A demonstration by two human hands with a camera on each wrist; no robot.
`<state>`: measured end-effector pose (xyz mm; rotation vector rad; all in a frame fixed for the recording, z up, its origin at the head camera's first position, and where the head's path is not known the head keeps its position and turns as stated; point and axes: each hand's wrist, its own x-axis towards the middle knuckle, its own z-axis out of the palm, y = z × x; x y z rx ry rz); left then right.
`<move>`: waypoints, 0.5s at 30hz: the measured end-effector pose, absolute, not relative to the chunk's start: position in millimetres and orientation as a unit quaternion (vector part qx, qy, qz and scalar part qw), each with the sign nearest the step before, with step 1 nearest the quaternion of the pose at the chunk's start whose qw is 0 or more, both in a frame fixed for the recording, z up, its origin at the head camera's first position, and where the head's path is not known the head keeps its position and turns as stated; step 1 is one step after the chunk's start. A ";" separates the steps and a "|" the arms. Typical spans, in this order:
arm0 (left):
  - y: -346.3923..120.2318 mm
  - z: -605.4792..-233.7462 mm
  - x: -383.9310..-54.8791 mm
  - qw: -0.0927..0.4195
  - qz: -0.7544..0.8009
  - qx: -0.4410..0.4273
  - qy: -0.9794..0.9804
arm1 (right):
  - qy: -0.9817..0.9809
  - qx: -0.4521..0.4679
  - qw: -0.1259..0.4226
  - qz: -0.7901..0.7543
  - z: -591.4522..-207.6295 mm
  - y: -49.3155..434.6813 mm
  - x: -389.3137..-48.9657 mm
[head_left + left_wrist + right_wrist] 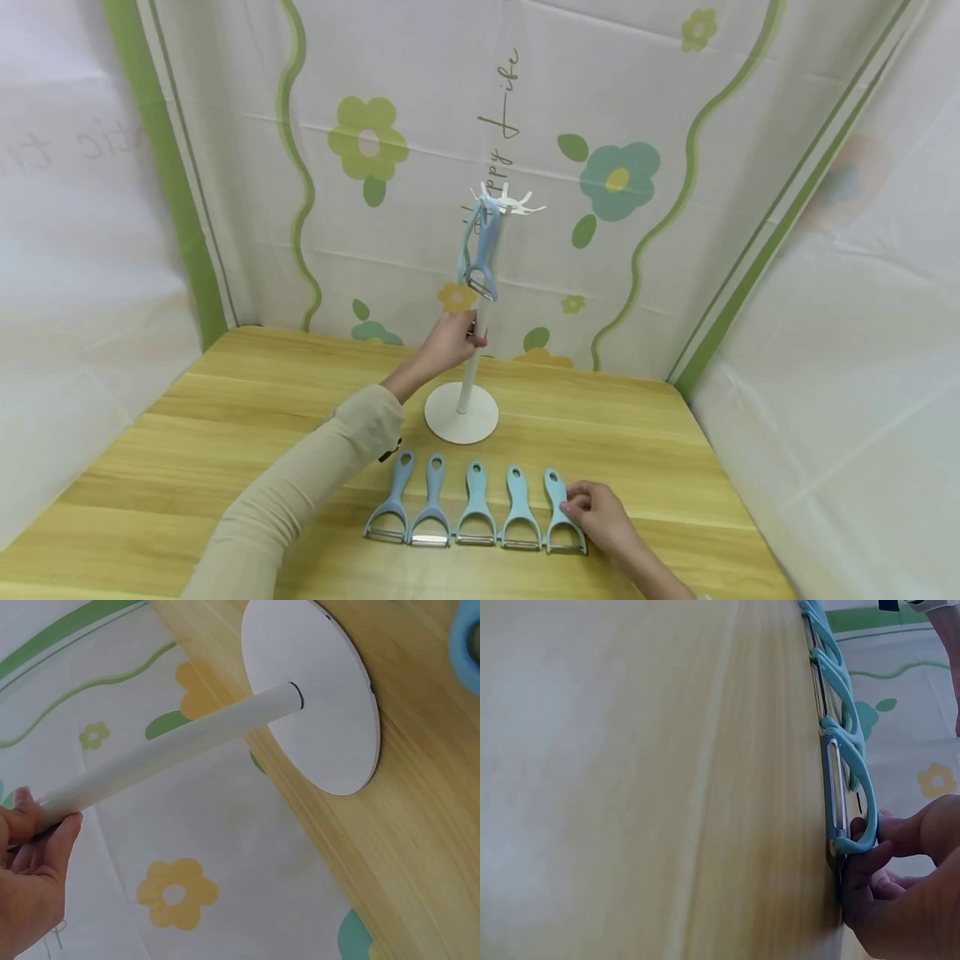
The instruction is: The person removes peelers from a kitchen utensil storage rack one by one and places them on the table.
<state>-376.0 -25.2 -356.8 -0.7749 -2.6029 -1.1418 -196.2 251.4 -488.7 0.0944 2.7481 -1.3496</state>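
Observation:
My left hand (450, 340) grips the pole of a white hook stand (172, 754) partway up, with the fingers and thumb around it in the left wrist view. A blue peeler (488, 237) and a teal peeler (462, 254) hang from the hooks on its left side. Several Y-shaped peelers lie in a row in front of the stand, blades toward me. At the row's right end, my right hand (600, 515) pinches the teal peeler (866, 784) by its side arm, thumb and forefinger on it in the right wrist view.
The stand's round white base (442, 421) sits on the wooden table (247, 400) behind the row. Bare white hooks (525, 207) spread out at the top right. A flower-print curtain (420, 225) rises behind the table, and white sheets hang at both sides.

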 end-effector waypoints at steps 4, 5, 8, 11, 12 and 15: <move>-25.3 -359.4 -377.5 0.088 -0.380 -0.275 -0.879 | 0.901 0.041 0.036 -0.431 -489.0 250.1 -195.6; -25.7 -359.8 -377.7 0.085 -0.377 -0.279 -0.879 | 0.901 0.042 0.037 -0.430 -488.6 250.1 -195.2; -27.7 -360.2 -379.2 0.075 -0.373 -0.294 -0.877 | 0.902 0.045 0.042 -0.428 -487.2 250.6 -194.5; -31.3 -360.1 -381.4 0.063 -0.381 -0.304 -0.871 | 0.897 0.040 0.056 -0.436 -484.8 252.4 -195.1; -32.5 -360.2 -381.9 0.059 -0.384 -0.308 -0.868 | 0.895 0.039 0.060 -0.440 -484.0 253.1 -195.6; -35.0 -361.0 -382.9 0.047 -0.396 -0.320 -0.860 | 0.891 0.029 0.074 -0.447 -481.2 255.4 -197.4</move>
